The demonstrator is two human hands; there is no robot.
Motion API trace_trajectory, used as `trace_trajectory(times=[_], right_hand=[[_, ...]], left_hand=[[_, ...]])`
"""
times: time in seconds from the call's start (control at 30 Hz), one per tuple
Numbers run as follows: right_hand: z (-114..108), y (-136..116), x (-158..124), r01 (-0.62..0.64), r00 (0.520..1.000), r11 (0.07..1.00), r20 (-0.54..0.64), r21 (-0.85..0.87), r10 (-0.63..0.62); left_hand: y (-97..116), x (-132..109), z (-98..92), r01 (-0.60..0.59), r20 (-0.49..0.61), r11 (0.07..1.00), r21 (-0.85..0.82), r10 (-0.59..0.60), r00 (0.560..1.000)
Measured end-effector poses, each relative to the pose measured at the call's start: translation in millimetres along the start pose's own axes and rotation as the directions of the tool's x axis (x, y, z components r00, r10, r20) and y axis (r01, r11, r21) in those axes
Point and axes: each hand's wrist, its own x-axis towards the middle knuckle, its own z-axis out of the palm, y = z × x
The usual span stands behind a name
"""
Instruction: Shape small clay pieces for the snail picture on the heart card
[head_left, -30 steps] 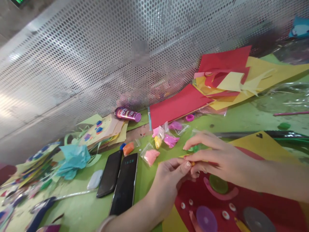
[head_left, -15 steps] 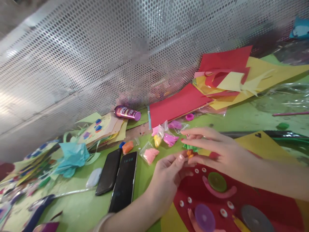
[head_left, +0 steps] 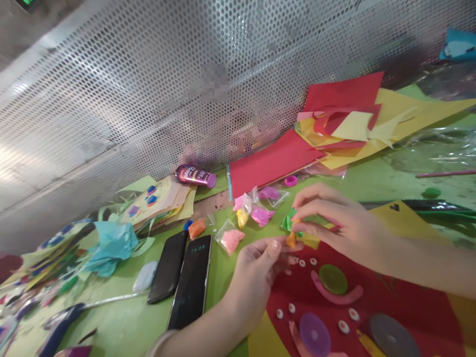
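Right hand [head_left: 344, 218] pinches a scrap of orange clay [head_left: 292, 241] between thumb and fingertips, above the far edge of a red sheet [head_left: 299, 287]. Just beside it hovers the left hand [head_left: 260, 263], half curled, thumb close to forefinger; whether it touches the clay, an onlooker cannot tell. So light a grip probably spares a piece that looks soft and small. On the sheet, smooth discs in green [head_left: 333, 279], purple [head_left: 315, 334] and grey [head_left: 393, 336] lie near paired white eyes [head_left: 343, 327] with reddish centres; a matte pink strip [head_left: 340, 298] curves around the green one's near side. Crinkled clear bags [head_left: 231, 240] sit beyond the left hand, likely for easy reach. Two glossy phones [head_left: 190, 282] lie side by side, perhaps kept off the paper, before a perforated metal wall [head_left: 148, 99].
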Motion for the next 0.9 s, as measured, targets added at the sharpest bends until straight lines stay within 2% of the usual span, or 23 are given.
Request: trace_trajectory(times=[0.1,0.23,0.43,0.57,0.73,0.9], right_hand=[[1.0,-2.5,-0.4,-0.011,1.0,1.0,0.007,-0.025,0.011],[4.8,-5.8,-4.5,0.082,0.994,0.996,0.07,-0.036,-0.079],[4.2,-5.3,-7.0,0.205,0.975,0.974,0.106,-0.092,-0.195],[4.5,-4.6,-6.3,0.27,0.957,0.957,0.137,-0.107,-0.254],[4.9,-9.7,-4.0,0.256,0.963,0.959,0.122,-0.121,-0.241],[3.0,-12.4,-2.3,0.238,0.968,0.966,0.104,-0.098,-0.228]], left_hand=[[-0.2,1.5,0.2,-0.003,0.002,0.999,-0.038,0.003,1.0],[0.4,0.3,1.2,0.012,0.018,0.999,-0.051,-0.011,1.0],[-0.1,-3.1,0.4,-0.004,0.016,1.0,-0.026,0.004,1.0],[-2.0,0.1,-1.0,0.006,0.034,0.998,-0.067,-0.004,0.999],[-2.5,1.7,1.1,0.064,0.121,0.99,-0.125,-0.049,0.991],[-2.4,0.4,1.4,0.076,0.14,0.983,-0.169,-0.052,0.989]])
